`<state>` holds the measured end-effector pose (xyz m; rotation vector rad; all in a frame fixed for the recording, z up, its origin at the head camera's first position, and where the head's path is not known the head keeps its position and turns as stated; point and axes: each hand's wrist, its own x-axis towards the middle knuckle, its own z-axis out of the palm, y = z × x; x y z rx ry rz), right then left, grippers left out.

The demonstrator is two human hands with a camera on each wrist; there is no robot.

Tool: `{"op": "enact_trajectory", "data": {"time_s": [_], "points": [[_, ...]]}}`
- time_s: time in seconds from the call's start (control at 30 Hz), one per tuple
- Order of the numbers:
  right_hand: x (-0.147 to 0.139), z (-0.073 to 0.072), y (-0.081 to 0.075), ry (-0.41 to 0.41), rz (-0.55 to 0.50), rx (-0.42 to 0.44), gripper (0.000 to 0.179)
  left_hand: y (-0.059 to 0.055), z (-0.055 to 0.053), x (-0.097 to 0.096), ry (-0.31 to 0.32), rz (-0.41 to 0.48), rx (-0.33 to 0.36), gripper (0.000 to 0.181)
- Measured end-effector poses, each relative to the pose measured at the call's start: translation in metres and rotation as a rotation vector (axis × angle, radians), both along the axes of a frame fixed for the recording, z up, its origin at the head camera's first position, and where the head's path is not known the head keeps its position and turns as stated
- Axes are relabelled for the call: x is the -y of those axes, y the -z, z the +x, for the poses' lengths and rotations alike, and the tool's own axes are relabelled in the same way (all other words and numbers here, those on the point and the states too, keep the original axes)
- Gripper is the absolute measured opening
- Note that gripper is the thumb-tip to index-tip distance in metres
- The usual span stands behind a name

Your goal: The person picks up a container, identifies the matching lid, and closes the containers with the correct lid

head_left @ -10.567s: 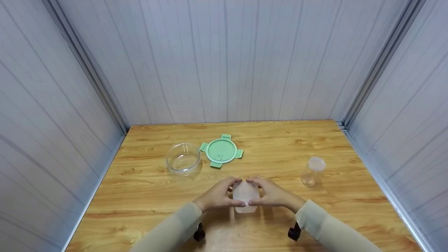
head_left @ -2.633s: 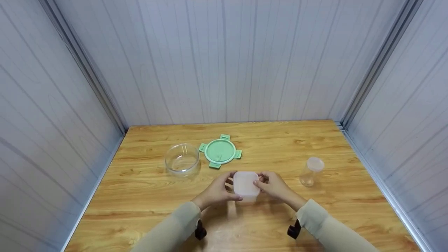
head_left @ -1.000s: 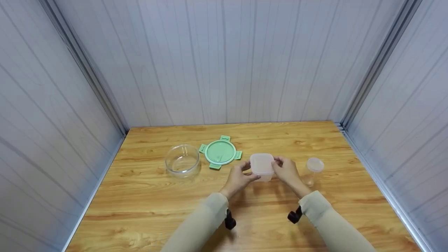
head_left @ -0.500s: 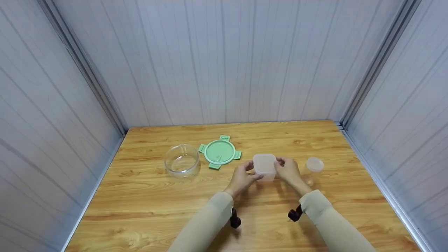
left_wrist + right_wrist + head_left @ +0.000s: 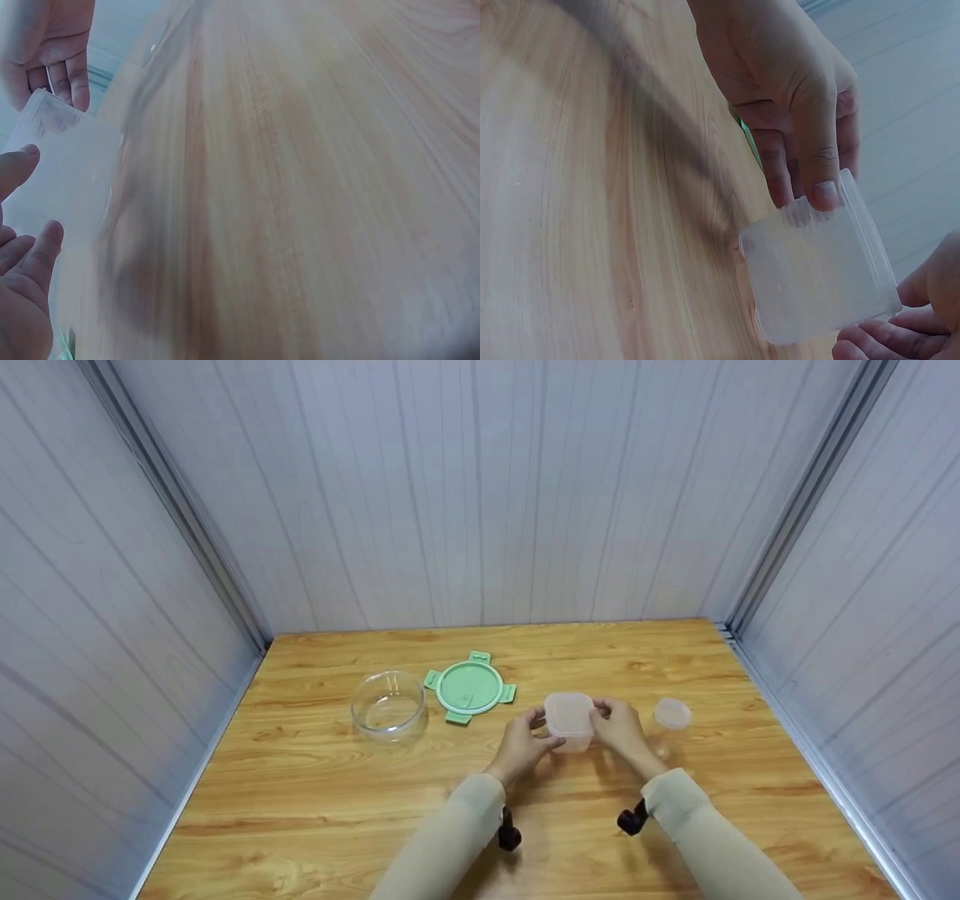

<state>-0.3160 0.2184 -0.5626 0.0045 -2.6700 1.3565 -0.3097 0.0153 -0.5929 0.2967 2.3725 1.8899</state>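
A square, frosted plastic food container (image 5: 568,714) with a lid on it is held between both hands, right of the table's middle. My left hand (image 5: 521,746) grips its left side, thumb on the near face just below the lid. On the opposite side my right hand (image 5: 621,731) pinches it, thumb at the lid's edge. In the right wrist view the container (image 5: 817,270) is seen side on, the left hand (image 5: 787,97) above it. Through the left wrist view the container (image 5: 64,172) shows at the left edge, with the right hand (image 5: 56,52) at the top.
A clear jar with a whitish cap (image 5: 673,713) stands just right of my right hand, its lower part partly hidden. Left of the container lie a green clip lid (image 5: 469,688) and a round glass bowl (image 5: 388,709). Panel walls (image 5: 480,495) enclose the wooden table (image 5: 337,825).
Since the earliest frames, both hands have carried the container rightward and away from the front edge. The thumbs have shifted on it. Over the last half second it has hardly moved.
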Motion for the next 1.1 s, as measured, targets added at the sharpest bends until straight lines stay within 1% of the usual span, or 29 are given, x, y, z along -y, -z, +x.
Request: {"op": "enact_trajectory", "data": {"time_s": [0.27,0.43,0.6,0.87,0.97,1.1], "points": [[-0.0008,0.0008,0.0025,0.005,0.001,0.028,0.033,0.0031,0.0004,-0.0018,0.008,0.013,0.017,0.057],[-0.0011,0.0013,0.0033,-0.008,-0.013,0.038,0.033,0.0034,0.0008,-0.0027,0.001,-0.003,0.02,0.057],[-0.0005,0.0015,0.0055,-0.001,-0.024,0.054,0.035,0.0037,0.001,-0.0032,0.007,-0.008,0.023,0.058],[0.0,0.0027,0.0064,0.0,-0.032,0.054,0.039,0.0044,0.0018,-0.0014,0.015,0.007,0.048,0.06],[-0.0001,0.0032,0.0062,-0.004,-0.037,0.061,0.039,0.0031,0.0037,0.0005,0.015,0.016,0.062,0.062],[-0.001,0.0026,0.0061,-0.004,-0.045,0.068,0.038,0.0005,0.0048,0.0037,0.014,0.018,0.061,0.064]]}}
